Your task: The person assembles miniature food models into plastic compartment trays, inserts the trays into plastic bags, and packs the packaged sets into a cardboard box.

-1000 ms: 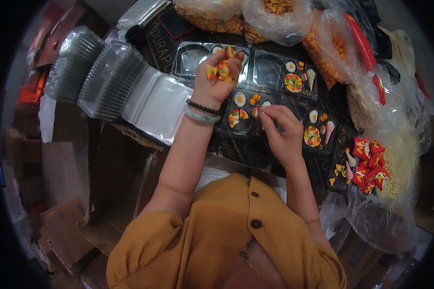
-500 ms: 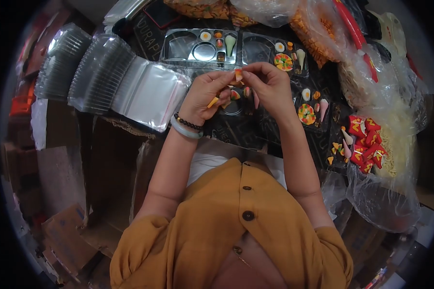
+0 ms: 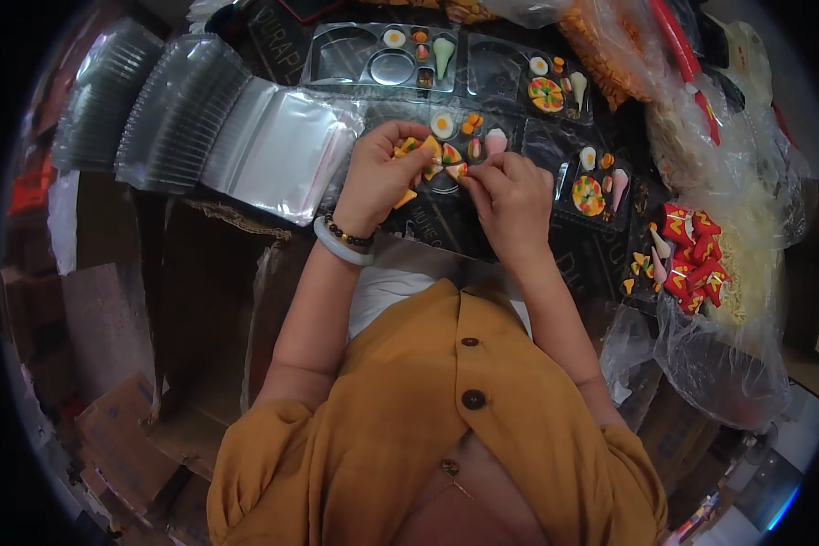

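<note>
My left hand (image 3: 379,175) holds several miniature pizza slices (image 3: 408,146) between its fingers and in its palm. A small pizza slice (image 3: 456,170) is pinched at the fingertips of my right hand (image 3: 517,202), low over the round well of a clear plastic tray. In that same tray sit a toy fried egg (image 3: 442,125), small orange pieces (image 3: 472,122) and a pink ice-cream-shaped piece (image 3: 495,141). Other slices lie close to the left fingertips, partly covered by them.
Behind is a clear tray (image 3: 337,77) with an egg and a green cone; two trays to the right hold whole pizzas (image 3: 546,94). Stacked clear trays (image 3: 184,114) and plastic sleeves (image 3: 268,150) stand left. Red packets (image 3: 696,259) and bags of pieces (image 3: 601,55) lie right.
Both hands have moved apart from where they met over the tray. My right hand has come down with a slice to the round well, and the egg and pink piece are now uncovered.
</note>
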The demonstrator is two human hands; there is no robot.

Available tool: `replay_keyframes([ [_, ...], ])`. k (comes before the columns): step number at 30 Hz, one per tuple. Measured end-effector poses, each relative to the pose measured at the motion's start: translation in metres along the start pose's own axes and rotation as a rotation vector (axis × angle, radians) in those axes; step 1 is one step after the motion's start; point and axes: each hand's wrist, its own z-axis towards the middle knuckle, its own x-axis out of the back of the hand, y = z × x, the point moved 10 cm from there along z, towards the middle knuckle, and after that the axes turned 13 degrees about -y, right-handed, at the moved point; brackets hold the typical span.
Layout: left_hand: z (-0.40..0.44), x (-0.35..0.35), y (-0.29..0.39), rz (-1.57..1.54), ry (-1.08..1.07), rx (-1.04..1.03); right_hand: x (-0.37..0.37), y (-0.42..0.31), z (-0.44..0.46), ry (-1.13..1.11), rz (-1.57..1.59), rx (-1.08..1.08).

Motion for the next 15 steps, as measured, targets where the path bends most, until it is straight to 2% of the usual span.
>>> replay_keyframes([
  [3, 0.005, 0.000, -0.010, -0.016, -0.008, 0.033, -0.009, -0.003, 0.005, -0.042, 0.005, 0.068],
  [10, 0.002, -0.005, -0.004, -0.013, -0.076, 0.096, -0.011, -0.001, 0.010, -0.058, -0.026, 0.034],
  [13, 0.000, -0.009, -0.004, -0.007, -0.123, 0.106, -0.007, 0.001, 0.013, -0.011, 0.100, 0.014],
  [15, 0.002, -0.018, -0.005, -0.075, -0.215, 0.066, -0.026, 0.011, 0.018, -0.155, 0.360, -0.060],
])
